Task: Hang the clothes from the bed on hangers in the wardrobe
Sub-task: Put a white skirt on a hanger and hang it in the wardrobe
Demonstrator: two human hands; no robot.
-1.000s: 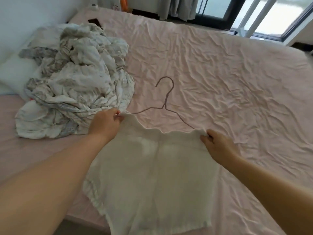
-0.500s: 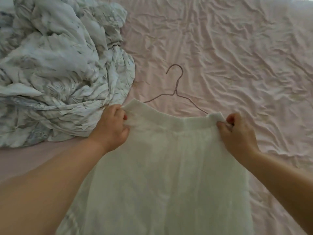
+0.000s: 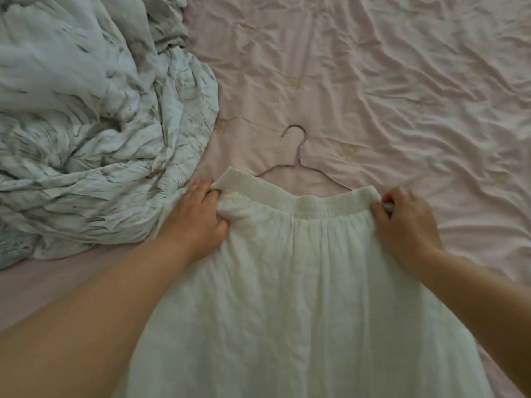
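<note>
A white skirt [image 3: 310,282] with an elastic waistband lies spread on the pink bed sheet [image 3: 402,96]. My left hand [image 3: 198,219] grips the waistband's left end. My right hand [image 3: 408,222] pinches its right end. A thin pink wire hanger [image 3: 298,162] lies flat on the sheet just beyond the waistband; its lower bar and shoulder ends are hidden under the skirt's top edge. The hook points away from me.
A crumpled pale patterned blanket [image 3: 86,116] is heaped on the left of the bed, touching my left hand's side. Wrinkled pink sheet stretches to the right and beyond the hanger.
The view has dropped and come closer to the bed. Both hands have carried the skirt's waistband forward, over the hanger's lower part.
</note>
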